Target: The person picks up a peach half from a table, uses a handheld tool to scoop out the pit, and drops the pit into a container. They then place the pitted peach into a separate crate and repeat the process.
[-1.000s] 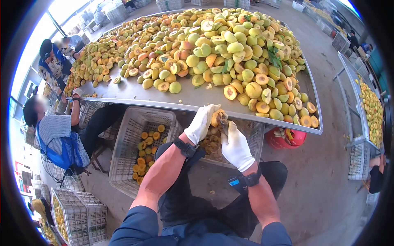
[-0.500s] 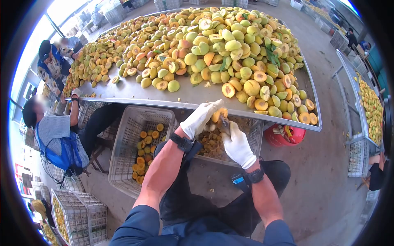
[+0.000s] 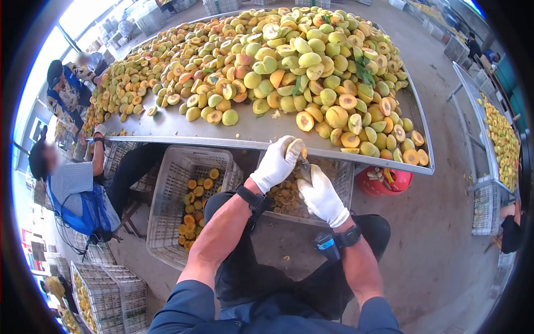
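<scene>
Left hand (image 3: pixel 275 163) grips a cut fruit (image 3: pixel 297 147) near the counter (image 3: pixel 253 126), above a crate (image 3: pixel 346 192); my right hand (image 3: pixel 324 195) grasps a dark tool (image 3: pixel 305 166) at the fruit. Judged hazard: juice-slick flesh could let the tool skid into my left hand.

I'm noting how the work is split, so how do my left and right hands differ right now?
Your left hand grips a cut stone fruit; your right hand grips a small metal tool. The left hand is higher in view than the right hand. Both wear white gloves, with black wrist straps.
</scene>
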